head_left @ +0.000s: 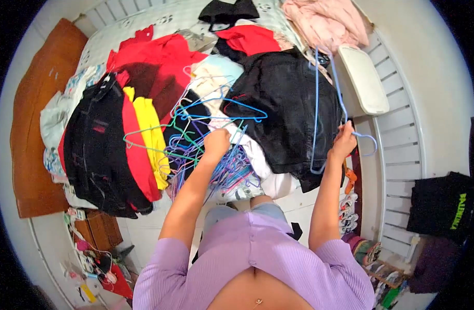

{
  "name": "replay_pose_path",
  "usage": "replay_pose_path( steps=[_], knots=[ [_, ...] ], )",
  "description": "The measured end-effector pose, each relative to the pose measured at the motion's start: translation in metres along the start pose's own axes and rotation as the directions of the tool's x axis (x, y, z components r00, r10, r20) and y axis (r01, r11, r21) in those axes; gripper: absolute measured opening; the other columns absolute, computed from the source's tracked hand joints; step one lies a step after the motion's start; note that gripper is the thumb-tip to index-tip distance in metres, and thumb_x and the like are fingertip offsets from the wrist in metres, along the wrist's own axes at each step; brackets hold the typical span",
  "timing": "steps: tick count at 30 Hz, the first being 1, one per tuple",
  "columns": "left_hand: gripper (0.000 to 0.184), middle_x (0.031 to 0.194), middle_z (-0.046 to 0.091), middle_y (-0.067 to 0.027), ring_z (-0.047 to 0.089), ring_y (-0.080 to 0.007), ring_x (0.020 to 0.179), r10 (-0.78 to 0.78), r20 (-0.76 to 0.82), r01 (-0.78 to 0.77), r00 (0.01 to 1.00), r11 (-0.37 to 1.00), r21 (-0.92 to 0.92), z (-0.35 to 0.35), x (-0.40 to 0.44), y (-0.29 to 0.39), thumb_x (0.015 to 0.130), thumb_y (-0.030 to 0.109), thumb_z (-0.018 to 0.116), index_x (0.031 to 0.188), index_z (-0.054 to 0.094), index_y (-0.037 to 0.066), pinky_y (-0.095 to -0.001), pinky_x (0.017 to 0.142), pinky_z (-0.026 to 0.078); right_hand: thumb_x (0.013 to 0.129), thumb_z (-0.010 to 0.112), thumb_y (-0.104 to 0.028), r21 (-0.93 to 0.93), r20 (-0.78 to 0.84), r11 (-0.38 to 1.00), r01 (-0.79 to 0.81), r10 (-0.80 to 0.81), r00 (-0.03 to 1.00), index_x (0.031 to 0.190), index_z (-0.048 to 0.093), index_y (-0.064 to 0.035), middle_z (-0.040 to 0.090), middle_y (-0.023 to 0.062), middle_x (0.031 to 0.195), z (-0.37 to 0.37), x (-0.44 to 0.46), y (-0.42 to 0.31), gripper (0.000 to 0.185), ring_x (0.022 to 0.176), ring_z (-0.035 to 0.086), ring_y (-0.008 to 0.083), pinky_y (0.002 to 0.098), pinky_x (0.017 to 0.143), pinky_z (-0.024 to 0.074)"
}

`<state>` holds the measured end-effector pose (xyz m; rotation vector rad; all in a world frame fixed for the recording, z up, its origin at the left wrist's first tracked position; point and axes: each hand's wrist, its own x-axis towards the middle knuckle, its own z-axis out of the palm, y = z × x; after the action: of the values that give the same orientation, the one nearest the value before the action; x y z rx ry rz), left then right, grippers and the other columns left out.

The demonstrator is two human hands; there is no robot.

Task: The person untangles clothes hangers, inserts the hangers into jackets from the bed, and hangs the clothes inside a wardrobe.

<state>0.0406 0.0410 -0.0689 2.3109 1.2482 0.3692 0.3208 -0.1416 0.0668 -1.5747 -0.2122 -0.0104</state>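
My right hand (pixel 343 140) is closed around a light-blue clothes hanger (pixel 316 108), held up on its side with the hook pointing right. My left hand (pixel 217 142) has its fingers curled at the top of a tangled pile of hangers (pixel 231 168); which one it grips is hidden. Close above that hand lie a bright blue hanger (pixel 242 106) and a green hanger (pixel 149 135). Between my hands spreads a black garment (pixel 286 103), with a white cloth (pixel 255 150) beside it.
Red garments (pixel 167 59), a yellow garment (pixel 151 132) and dark clothes (pixel 100 144) cover the bed. A pink bundle (pixel 327 23) sits at the back right, near a white bin (pixel 363 80). A white rail (pixel 402 155) runs along the right; a brown headboard-like panel (pixel 40 119) stands left.
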Motion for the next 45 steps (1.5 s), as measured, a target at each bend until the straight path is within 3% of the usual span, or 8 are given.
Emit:
replay_pose_path(
  steps=[5, 12, 20, 22, 24, 28, 38, 45],
  knots=[
    [0.022, 0.089, 0.059, -0.0093, 0.052, -0.0303, 0.088, 0.405, -0.164, -0.419, 0.900, 0.906, -0.061, 0.032, 0.055, 0.062, 0.071, 0.012, 0.064, 0.093, 0.063, 0.008, -0.0388, 0.077, 0.045, 0.088, 0.056, -0.035, -0.354, 0.055, 0.926, 0.132, -0.121, 0.991, 0.064, 0.057, -0.0013, 0.043, -0.0032, 0.056, -0.063, 0.030, 0.066, 0.041, 0.052, 0.036, 0.0054, 0.0243, 0.048, 0.0261],
    [0.065, 0.128, 0.046, -0.0101, 0.035, -0.0285, 0.126, 0.518, 0.278, -0.580, 0.809, 0.780, 0.234, 0.110, 0.108, 0.082, 0.074, 0.028, 0.068, 0.131, 0.041, 0.013, -0.0527, 0.106, 0.021, 0.088, 0.058, -0.030, -0.499, 0.141, 0.865, -0.051, 0.139, 0.980, 0.069, 0.061, -0.0007, 0.052, 0.0012, 0.060, -0.066, 0.068, 0.110, 0.035, 0.059, 0.043, 0.0098, 0.0267, 0.056, 0.0352],
    [0.048, 0.071, 0.066, -0.0112, 0.063, -0.0314, 0.072, 0.050, 0.566, -0.237, 0.823, 0.936, 0.262, 0.102, 0.107, 0.027, 0.089, 0.044, 0.045, 0.074, 0.067, 0.004, -0.0419, 0.071, 0.048, 0.088, 0.055, -0.033, -0.570, 0.307, 0.821, 0.016, 0.195, 0.931, 0.074, 0.063, -0.0017, 0.062, 0.0117, 0.066, -0.029, 0.148, 0.157, 0.036, 0.062, 0.058, 0.0202, 0.0329, 0.062, 0.0442],
    [0.043, 0.064, 0.064, -0.0110, 0.063, -0.0303, 0.065, -0.113, 0.618, 0.114, 0.778, 0.993, 0.039, 0.096, 0.113, 0.023, 0.087, 0.042, 0.049, 0.073, 0.067, 0.005, -0.0407, 0.065, 0.049, 0.088, 0.051, -0.041, -0.837, 0.329, 0.504, 0.210, 0.158, 0.931, 0.081, 0.066, -0.0053, 0.064, 0.0184, 0.072, -0.018, 0.163, 0.169, 0.039, 0.068, 0.062, 0.0339, 0.0420, 0.063, 0.0467],
    [0.037, 0.064, 0.063, -0.0129, 0.063, -0.0288, 0.066, -0.348, 0.560, 0.518, 0.752, 0.837, -0.175, 0.099, 0.136, 0.024, 0.086, 0.038, 0.052, 0.073, 0.066, 0.007, -0.0394, 0.062, 0.048, 0.087, 0.050, -0.044, -0.821, 0.324, 0.538, 0.192, 0.161, 0.932, 0.087, 0.067, -0.0084, 0.064, 0.0187, 0.076, -0.021, 0.182, 0.194, 0.039, 0.072, 0.061, 0.0389, 0.0469, 0.062, 0.0464],
    [0.022, 0.081, 0.062, -0.0183, 0.059, -0.0363, 0.078, -0.202, -0.298, 0.202, 0.933, 0.979, -0.032, 0.121, 0.214, 0.022, 0.086, 0.023, 0.054, 0.085, 0.062, 0.002, -0.0424, 0.070, 0.045, 0.087, 0.055, -0.037, -0.771, 0.346, 0.613, 0.174, 0.172, 0.922, 0.085, 0.066, -0.0047, 0.064, 0.0193, 0.075, -0.029, 0.204, 0.218, 0.035, 0.071, 0.061, 0.0374, 0.0431, 0.063, 0.0465],
    [0.037, 0.094, 0.063, -0.0222, 0.059, -0.0381, 0.091, -0.329, 0.031, 0.322, 0.944, 0.937, 0.138, 0.199, 0.360, -0.005, 0.083, 0.032, 0.056, 0.106, 0.057, 0.003, -0.0448, 0.080, 0.043, 0.089, 0.057, -0.020, -0.473, 0.359, 0.868, -0.152, 0.348, 0.866, 0.089, 0.065, 0.0046, 0.067, 0.0107, 0.082, -0.062, 0.181, 0.229, 0.026, 0.076, 0.061, 0.0149, 0.0267, 0.070, 0.0453],
    [0.019, 0.083, 0.061, -0.0221, 0.059, -0.0412, 0.078, 0.035, -0.468, -0.075, 0.883, 0.995, -0.066, 0.111, 0.336, 0.147, 0.087, 0.012, 0.052, 0.103, 0.056, 0.004, -0.0421, 0.066, 0.046, 0.088, 0.056, -0.015, -0.267, 0.401, 0.953, -0.145, 0.246, 0.882, 0.090, 0.066, 0.0040, 0.068, 0.0083, 0.086, -0.042, 0.192, 0.177, 0.022, 0.080, 0.060, 0.0126, 0.0253, 0.073, 0.0451]
  ],
)
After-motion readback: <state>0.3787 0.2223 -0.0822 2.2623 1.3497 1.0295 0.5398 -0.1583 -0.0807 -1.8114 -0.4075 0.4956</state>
